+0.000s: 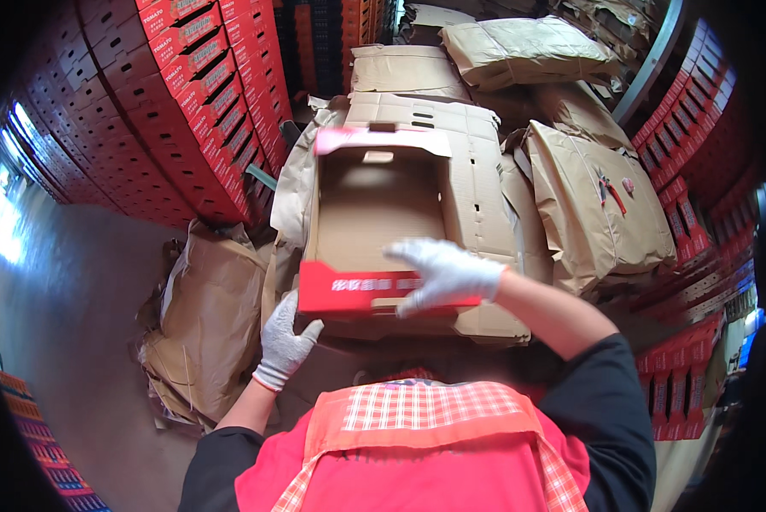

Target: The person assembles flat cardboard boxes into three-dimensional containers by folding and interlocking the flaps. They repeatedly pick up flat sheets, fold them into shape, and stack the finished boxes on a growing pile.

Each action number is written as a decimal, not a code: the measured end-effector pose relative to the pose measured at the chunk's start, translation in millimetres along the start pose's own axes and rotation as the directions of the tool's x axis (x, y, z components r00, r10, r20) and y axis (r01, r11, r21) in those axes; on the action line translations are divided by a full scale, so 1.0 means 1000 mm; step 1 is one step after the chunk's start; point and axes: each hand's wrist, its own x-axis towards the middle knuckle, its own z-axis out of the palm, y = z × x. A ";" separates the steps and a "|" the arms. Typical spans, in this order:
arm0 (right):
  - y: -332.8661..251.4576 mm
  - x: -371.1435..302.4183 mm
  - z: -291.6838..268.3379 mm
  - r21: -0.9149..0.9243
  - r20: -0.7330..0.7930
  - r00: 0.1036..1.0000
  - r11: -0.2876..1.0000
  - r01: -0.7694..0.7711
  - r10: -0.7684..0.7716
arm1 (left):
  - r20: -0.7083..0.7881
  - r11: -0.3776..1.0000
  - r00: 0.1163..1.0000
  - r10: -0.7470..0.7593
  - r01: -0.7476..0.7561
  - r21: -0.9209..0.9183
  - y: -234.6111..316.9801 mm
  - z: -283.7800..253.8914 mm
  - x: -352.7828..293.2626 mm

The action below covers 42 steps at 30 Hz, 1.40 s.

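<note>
An open-topped cardboard box (381, 209), brown inside with a red printed front wall (349, 288), sits on flat brown cardboard blanks (485, 183). My right hand (447, 271), in a pale glove and slightly blurred, is over the right part of the front wall. Its fingers are apart, reaching over the box, with the thumb in front of the red face. By the box's near left corner is my left hand (286, 343), also gloved, its thumb stretched away from the fingers. Whether its fingertips touch the corner I cannot tell.
Tall stacks of red boxes (208, 94) rise at the left, and more red boxes (686, 102) stand at the right. Paper-wrapped bundles (592, 200) lie around the blanks. Red-handled pruning shears (611, 194) rest on the right bundle. Another wrapped bundle (212, 316) leans at the left.
</note>
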 end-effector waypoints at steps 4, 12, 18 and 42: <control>0.009 -0.004 0.080 -0.117 -0.002 0.980 0.974 -0.196 0.198 | 0.046 0.997 0.997 -0.067 0.069 -0.047 -0.023 0.005 -0.014; -0.047 -0.155 0.015 -0.071 -0.296 0.873 0.902 -0.425 0.388 | 0.324 0.299 0.911 -0.254 0.393 -0.870 0.025 0.084 0.001; -0.121 -0.308 -0.028 -0.016 -0.604 0.520 0.643 -0.765 0.603 | 0.598 0.779 0.591 0.541 -0.084 -0.621 0.108 0.202 -0.035; -0.069 -0.613 0.129 0.265 -0.385 -0.184 -0.082 -0.961 0.905 | 0.557 0.229 -0.418 0.718 -0.613 -0.756 0.246 0.526 -0.219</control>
